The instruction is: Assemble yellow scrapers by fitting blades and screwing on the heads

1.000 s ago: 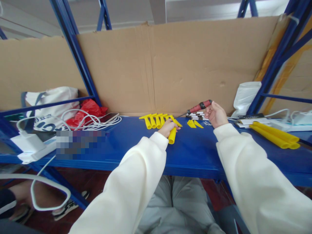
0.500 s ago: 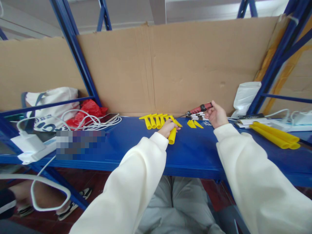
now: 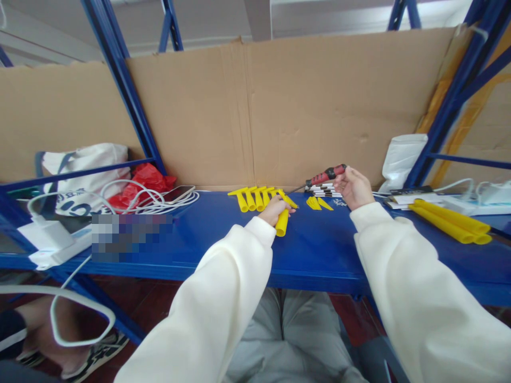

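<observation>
My left hand (image 3: 273, 209) is closed around a yellow tube (image 3: 282, 223), its open end facing me. A flat yellow piece (image 3: 289, 199) lies across the tube's far end. My right hand (image 3: 355, 187) pinches the handle end of a red and black screwdriver (image 3: 325, 175), whose shaft slants down left to the yellow piece; whether the tip sits in a screw is too small to tell. Left of my left hand stands a row of several yellow T-shaped parts (image 3: 251, 199). Loose yellow flat pieces (image 3: 314, 203) and small white bits (image 3: 339, 202) lie between my hands.
White-and-dark sticks (image 3: 322, 190) lie behind the loose pieces. Yellow tubes (image 3: 449, 221) rest at the right on the blue table (image 3: 315, 250). White cables (image 3: 159, 202), a red plastic bag (image 3: 146, 183) and a power strip (image 3: 66, 250) are at the left. Cardboard (image 3: 311, 111) stands behind.
My right hand and the screwdriver handle have shifted very slightly left. My left hand stays on the tube. At the lower left, another person's foot has moved closer.
</observation>
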The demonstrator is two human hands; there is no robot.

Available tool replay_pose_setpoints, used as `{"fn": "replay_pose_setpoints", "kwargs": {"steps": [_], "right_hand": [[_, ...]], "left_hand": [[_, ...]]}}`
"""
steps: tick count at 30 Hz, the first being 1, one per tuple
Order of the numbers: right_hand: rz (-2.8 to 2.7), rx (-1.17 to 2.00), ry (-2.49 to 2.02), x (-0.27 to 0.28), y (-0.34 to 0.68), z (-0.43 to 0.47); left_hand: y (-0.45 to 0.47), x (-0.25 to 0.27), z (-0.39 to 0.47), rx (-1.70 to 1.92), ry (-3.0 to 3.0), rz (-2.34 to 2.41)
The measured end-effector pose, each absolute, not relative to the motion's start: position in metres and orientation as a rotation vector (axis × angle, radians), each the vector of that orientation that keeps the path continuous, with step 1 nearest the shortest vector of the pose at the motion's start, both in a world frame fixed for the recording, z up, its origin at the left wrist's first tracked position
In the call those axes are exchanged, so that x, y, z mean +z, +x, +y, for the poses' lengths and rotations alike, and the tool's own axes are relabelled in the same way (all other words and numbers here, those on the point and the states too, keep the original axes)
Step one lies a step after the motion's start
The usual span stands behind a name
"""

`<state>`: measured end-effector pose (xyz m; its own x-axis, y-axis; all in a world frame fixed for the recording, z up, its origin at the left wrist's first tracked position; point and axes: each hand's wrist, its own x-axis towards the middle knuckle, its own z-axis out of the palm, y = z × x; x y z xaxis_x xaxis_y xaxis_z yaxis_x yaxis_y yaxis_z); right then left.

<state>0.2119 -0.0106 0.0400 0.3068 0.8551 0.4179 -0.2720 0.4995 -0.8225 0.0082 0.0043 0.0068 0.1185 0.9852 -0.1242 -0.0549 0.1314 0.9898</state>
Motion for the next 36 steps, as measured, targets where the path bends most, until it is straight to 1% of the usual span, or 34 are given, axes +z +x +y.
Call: {"fn": "replay_pose_setpoints", "kwargs": {"steps": [26, 36], "right_hand": [[-0.906, 0.786, -0.775, 0.032, 0.216, 0.000], [-1.007, 0.810, -0.720, 0.032, 0.215, 0.000]], "left_hand": [[0.009, 0.007, 0.005, 1.063, 1.094, 1.130], [0.008, 0.006, 0.005, 1.060, 1.121, 1.145]]}}
